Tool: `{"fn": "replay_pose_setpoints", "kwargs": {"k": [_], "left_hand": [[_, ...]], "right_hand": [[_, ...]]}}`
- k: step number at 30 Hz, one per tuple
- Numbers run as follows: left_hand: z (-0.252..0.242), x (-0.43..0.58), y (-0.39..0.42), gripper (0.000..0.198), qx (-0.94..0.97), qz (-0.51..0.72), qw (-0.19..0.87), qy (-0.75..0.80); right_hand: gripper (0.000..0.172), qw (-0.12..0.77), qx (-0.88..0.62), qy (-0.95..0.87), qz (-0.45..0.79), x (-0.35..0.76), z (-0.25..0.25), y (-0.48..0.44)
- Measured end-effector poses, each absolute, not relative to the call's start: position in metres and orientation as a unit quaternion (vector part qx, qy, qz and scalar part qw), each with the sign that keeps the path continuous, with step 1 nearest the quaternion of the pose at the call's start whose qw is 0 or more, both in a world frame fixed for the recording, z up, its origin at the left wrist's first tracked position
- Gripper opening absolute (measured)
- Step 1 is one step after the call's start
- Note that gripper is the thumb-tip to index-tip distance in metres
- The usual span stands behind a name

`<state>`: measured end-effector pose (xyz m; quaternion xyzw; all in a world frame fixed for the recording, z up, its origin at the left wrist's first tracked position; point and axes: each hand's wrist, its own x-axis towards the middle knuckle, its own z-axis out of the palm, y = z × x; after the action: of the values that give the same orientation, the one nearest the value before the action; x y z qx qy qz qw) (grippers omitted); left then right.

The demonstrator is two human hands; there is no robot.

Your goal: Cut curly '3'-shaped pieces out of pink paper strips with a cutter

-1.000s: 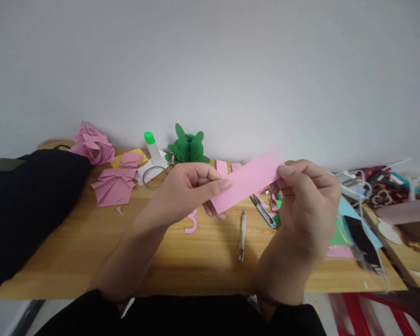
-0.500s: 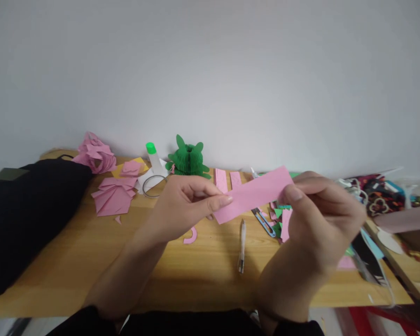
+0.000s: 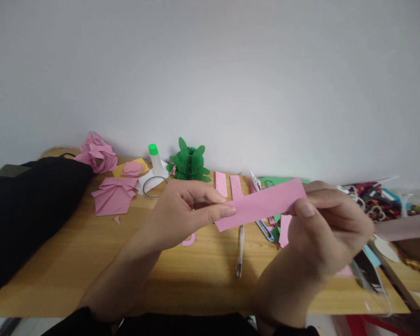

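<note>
Two bare hands are holding a pink paper strip (image 3: 262, 204) in the air above a wooden counter (image 3: 73, 261), just over the far end of the pen (image 3: 240, 249) lying there. The left hand (image 3: 182, 212) is pinching the strip's lower end, with thumb and forefinger closed on the paper. The right hand (image 3: 331, 228) is clamping the higher end, thumb on the near face and fingers curled behind, so the strip is slanting upward to the right. Black sleeves are showing at the bottom edge.

The pen is lying lengthwise, one end pointing toward the person. Just left of the pen, a small curved pink cutout (image 3: 189, 240) is peeking out below the left hand. Just right of the pen, what appear to be blue-handled snips (image 3: 265, 229) are lying among pink and green scraps, partly hidden by the strip. Beyond the pen, two short pink strips (image 3: 221, 183) are lying side by side, with a small glue tube (image 3: 255, 181) and a green sheet (image 3: 283, 180) next to them.

Farther back and left of the pen, a green paper ornament (image 3: 189, 163) is standing by the wall. Near it are a green-capped glue bottle (image 3: 155, 158), a wire ring (image 3: 153, 185), folded pink paper (image 3: 112, 195) and a crumpled pink wad (image 3: 96, 153). Far left of the pen, a black bag (image 3: 24, 205) is covering the counter's end. Far right of it, colourful supplies (image 3: 381, 200) are crowding the edge.
</note>
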<state>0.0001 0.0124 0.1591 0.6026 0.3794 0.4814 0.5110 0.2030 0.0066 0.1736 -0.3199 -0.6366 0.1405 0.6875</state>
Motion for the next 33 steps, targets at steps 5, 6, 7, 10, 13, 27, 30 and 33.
{"fn": "replay_pose_setpoints", "kwargs": {"k": [5, 6, 7, 10, 13, 27, 30, 33], "left_hand": [[0.157, 0.003, 0.013, 0.015, 0.602, 0.486, 0.511, 0.375], [0.158, 0.004, 0.013, 0.015, 0.600, 0.495, 0.507, 0.372], [0.159, 0.006, 0.013, 0.015, 0.597, 0.503, 0.504, 0.370], [0.160, 0.009, 0.014, 0.014, 0.584, 0.510, 0.515, 0.365], [0.161, 0.012, 0.013, 0.013, 0.572, 0.520, 0.527, 0.353], [0.162, 0.016, 0.010, 0.008, 0.539, 0.546, 0.546, 0.337], [0.163, 0.019, 0.008, 0.012, 0.531, 0.550, 0.553, 0.332], [0.162, 0.019, 0.008, 0.014, 0.533, 0.549, 0.549, 0.337]], "right_hand": [[0.014, 0.683, -0.324, -0.644, 0.117, 0.200, 0.172, 0.008], [0.015, 0.684, -0.317, -0.648, 0.112, 0.200, 0.171, 0.009], [0.015, 0.687, -0.309, -0.649, 0.108, 0.200, 0.170, 0.010], [0.015, 0.694, -0.302, -0.646, 0.093, 0.200, 0.168, 0.013], [0.014, 0.688, -0.306, -0.651, 0.096, 0.200, 0.168, 0.014], [0.015, 0.698, -0.297, -0.641, 0.117, 0.194, 0.166, 0.014], [0.016, 0.691, -0.304, -0.646, 0.117, 0.193, 0.167, 0.013], [0.016, 0.687, -0.308, -0.648, 0.119, 0.193, 0.167, 0.012]]}}
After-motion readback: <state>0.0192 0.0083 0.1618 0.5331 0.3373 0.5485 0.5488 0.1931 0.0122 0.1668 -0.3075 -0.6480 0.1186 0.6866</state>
